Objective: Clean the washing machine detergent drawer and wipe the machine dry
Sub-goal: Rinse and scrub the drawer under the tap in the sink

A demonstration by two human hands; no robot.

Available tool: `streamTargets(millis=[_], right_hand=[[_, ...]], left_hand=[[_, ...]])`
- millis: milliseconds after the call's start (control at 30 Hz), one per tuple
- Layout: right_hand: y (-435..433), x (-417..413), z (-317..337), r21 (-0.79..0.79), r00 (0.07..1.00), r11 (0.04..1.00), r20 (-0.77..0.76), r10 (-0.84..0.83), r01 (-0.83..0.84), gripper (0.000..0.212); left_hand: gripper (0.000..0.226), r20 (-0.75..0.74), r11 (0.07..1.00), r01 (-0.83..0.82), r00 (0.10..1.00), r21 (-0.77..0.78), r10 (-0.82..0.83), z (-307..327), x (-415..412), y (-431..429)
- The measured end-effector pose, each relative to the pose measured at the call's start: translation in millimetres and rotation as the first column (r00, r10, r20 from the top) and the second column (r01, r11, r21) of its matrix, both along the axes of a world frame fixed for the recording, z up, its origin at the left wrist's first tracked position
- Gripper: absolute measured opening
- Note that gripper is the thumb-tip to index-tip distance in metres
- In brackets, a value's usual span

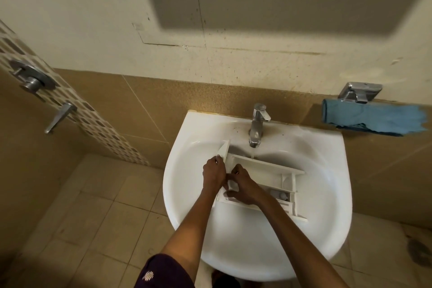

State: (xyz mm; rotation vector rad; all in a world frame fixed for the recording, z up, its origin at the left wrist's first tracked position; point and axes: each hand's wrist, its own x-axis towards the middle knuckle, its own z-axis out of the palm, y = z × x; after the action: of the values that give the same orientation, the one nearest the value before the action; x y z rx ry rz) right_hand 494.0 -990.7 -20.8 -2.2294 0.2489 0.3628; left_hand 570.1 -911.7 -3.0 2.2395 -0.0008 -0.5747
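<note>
Bathroom: wall (257,30) behind, tiled floor (93,206) below. A white sink (327,182) is fixed to the wall and serves as the wash spot, prob so runoff goes straight down the drain.

The drawer (264,172) lies inside the sink, long axis L-R, open side up. Its front panel is at the person's left, standing up near the bowl's left side. The far wall sits right under the tap (257,124), and a thin stream of water (253,154) lands on that edge. Prob placed that way so rinse water runs thru the compartments.

A blue cloth (374,119) hangs from a chrome holder (360,92) on the wall, right of the sink and well apart from the water. It's likely kept dry for wiping the machine later. The machine itself isn't in view.

L hand (212,170) grips the front panel w/ fingers curled at its edge, prob to steady the drawer. R hand (243,187) is in the front compartment, touching the L. Its thumb and fingers are bent, pinching a white part there; can't tell if that's a fixed wall or a loose insert. Looks like the rinse/scrub stage; drying not yet begun.
</note>
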Motion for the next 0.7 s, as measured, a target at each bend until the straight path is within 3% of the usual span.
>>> streamTargets(millis=[67, 167, 200, 233, 267, 300, 333, 367, 400, 433, 500, 567, 633, 700], right_hand=[[-4.7, -0.7, -1.4, -0.026, 0.998, 0.998, -0.022, 0.051, -0.052, 0.03], [-14.5, -2.3, 1.7, 0.032, 0.998, 0.998, 0.001, 0.062, -0.062, 0.026], [-17.8, -2.4, 4.2, 0.156, 0.998, 0.987, 0.042, -0.053, 0.046, 0.026], [-22.8, -1.9, 6.9, 0.349, 0.963, 0.908, 0.049, -0.267, 0.234, 0.027], [-29.9, -0.7, 10.2, 0.572, 0.856, 0.693, -0.03, -0.516, 0.439, 0.026], [-39.1, 1.9, 12.1, 0.741, 0.707, 0.374, -0.188, -0.681, 0.557, 0.023], [-48.0, 3.9, 13.1, 0.817, 0.577, 0.05, -0.362, -0.732, 0.575, 0.025], [-56.1, 5.6, 13.4, 0.821, 0.507, -0.174, -0.487, -0.711, 0.544, 0.028], [-61.8, 7.4, 14.7, 0.802, 0.488, -0.276, -0.554, -0.675, 0.529, 0.029], [-64.6, 9.8, 17.2, 0.793, 0.494, -0.292, -0.574, -0.653, 0.535, 0.029], [-62.3, 15.9, 23.2, 0.794, 0.532, -0.237, -0.563, -0.632, 0.559, 0.026], [-58.7, 19.6, 27.8, 0.819, 0.636, -0.07, -0.492, -0.594, 0.569, 0.023], [-56.6, 15.6, 32.5, 0.785, 0.815, 0.3, -0.406, -0.413, 0.542, 0.023], [-55.9, 7.6, 35.6, 0.571, 0.893, 0.709, -0.404, -0.196, 0.414, 0.025]], left_hand=[[0.044, 0.001, 1.0, -0.001, 1.0, 0.0, 0.001, 0.4, -0.1, -0.1], [0.044, 0.01, 1.0, 0.005, 1.0, -0.005, -0.005, -0.4, -1.0, 0.5], [0.044, 0.016, 1.0, 0.007, 1.0, -0.005, -0.007, -0.2, -1.3, 0.5], [0.044, 0.023, 1.0, 0.01, 1.0, -0.005, -0.01, 0.5, -1.8, 0.4], [0.045, 0.027, 1.0, 0.011, 1.0, -0.006, -0.011, 0.9, -1.6, 0.4], [0.045, 0.032, 1.0, 0.011, 0.999, -0.007, -0.011, 1.5, -1.5, 0.4], [0.045, 0.032, 1.0, 0.01, 0.999, -0.006, -0.01, 1.6, -1.3, 0.3], [0.045, 0.033, 1.0, 0.01, 0.999, -0.006, -0.01, 2.0, -1.2, 0.3], [0.045, 0.034, 1.0, 0.012, 0.999, -0.006, -0.011, 1.9, -0.9, 0.3], [0.045, 0.036, 1.0, 0.011, 0.999, -0.006, -0.011, 1.8, -1.1, 0.3], [0.045, 0.037, 1.0, 0.015, 0.999, -0.005, -0.014, 1.2, -1.2, 0.4], [0.045, 0.035, 1.0, 0.016, 0.999, -0.004, -0.015, 0.9, -1.6, 0.4], [0.046, 0.032, 1.0, 0.013, 0.999, -0.006, -0.013, 0.3, -1.3, 0.3], [0.046, 0.032, 1.0, 0.012, 0.999, -0.007, -0.012, 0.0, -1.1, 0.5]])
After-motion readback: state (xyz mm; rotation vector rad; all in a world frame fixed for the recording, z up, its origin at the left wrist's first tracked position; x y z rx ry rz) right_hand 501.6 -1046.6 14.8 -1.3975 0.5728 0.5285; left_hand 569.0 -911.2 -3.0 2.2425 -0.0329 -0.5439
